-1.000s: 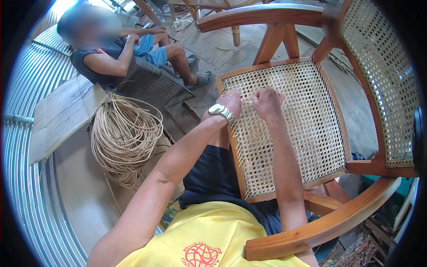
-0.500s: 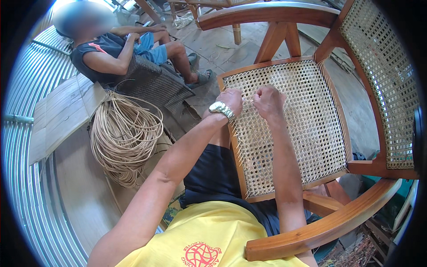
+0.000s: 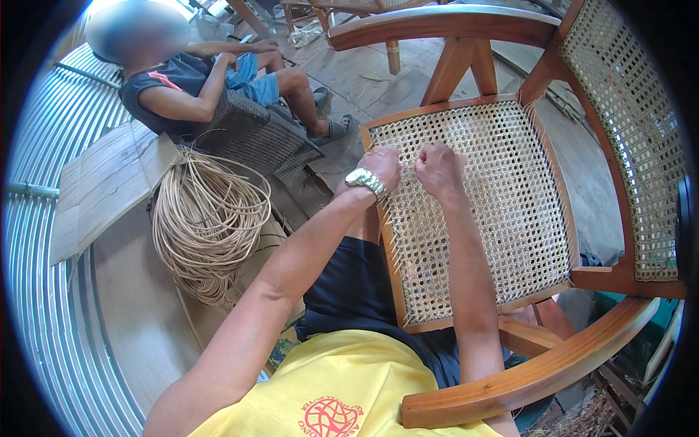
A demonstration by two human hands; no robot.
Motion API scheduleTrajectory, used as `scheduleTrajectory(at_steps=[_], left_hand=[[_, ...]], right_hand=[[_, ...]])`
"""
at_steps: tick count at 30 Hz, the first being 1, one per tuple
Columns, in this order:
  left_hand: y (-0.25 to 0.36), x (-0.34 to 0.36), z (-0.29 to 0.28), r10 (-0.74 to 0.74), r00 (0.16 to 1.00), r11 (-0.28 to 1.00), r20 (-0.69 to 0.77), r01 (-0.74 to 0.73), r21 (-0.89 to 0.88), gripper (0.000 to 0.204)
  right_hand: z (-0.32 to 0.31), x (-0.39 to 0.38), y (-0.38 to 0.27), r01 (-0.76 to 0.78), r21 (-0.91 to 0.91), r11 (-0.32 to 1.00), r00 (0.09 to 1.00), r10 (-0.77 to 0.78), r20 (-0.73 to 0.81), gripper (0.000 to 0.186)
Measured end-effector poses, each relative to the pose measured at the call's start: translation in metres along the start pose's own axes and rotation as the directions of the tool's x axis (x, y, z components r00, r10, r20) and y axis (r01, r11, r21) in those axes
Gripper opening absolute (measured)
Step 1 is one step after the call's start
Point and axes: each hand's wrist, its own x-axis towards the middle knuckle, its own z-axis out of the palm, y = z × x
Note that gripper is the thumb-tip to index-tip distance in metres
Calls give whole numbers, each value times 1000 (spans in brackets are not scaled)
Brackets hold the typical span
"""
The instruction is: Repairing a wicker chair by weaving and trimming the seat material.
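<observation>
A wooden armchair stands turned in front of me, with a woven cane seat [image 3: 510, 211] in a wooden frame. My left hand [image 3: 383, 167], a metal-banded watch [image 3: 362, 178] on its wrist, is closed above the seat's left edge. Just to its right, over the open-mesh weave, my right hand [image 3: 439, 169] is closed in a fist-like pinch. A small gap separates the two hands. Whatever the fingers hold is too thin or too hidden to make out. Strand loops wrap the seat frame's left rail [image 3: 392, 269] below my left hand.
Wooden armrests flank the seat, one far [image 3: 444, 28] and one near [image 3: 531, 371]; the cane backrest [image 3: 622, 146] rises at right. A coil of rattan [image 3: 211, 226] lies at left beside a board [image 3: 109, 189]. Beyond it sits another person [image 3: 182, 95], arms resting near the lap.
The chair, coil and seated person appear shifted slightly right and down in the picture. Both my hands stay closed in nearly the same place over the seat.
</observation>
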Motion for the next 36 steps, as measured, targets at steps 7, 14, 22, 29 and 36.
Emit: scheduleTrajectory(at_steps=[7,14,22,29,36], left_hand=[[-35,23,5,85,996,988,16,-82,-133,44],[-32,27,-2,-84,951,898,297,201,-391,64],[-77,6,-45,-255,952,964,-171,264,29,34],[-24,-29,-91,23,925,996,-378,-52,-66,34],[-68,4,-54,4,946,947,-325,-107,-301,29]], right_hand=[[9,6,6,-49,25,998,998,48,46,8],[17,-6,1,35,93,995,999,-33,-22,5],[17,-9,8,40,184,982,999,-39,-9,7],[42,7,-8,241,698,674,969,-211,-130,23],[36,17,-15,-81,778,623,996,79,41,22]])
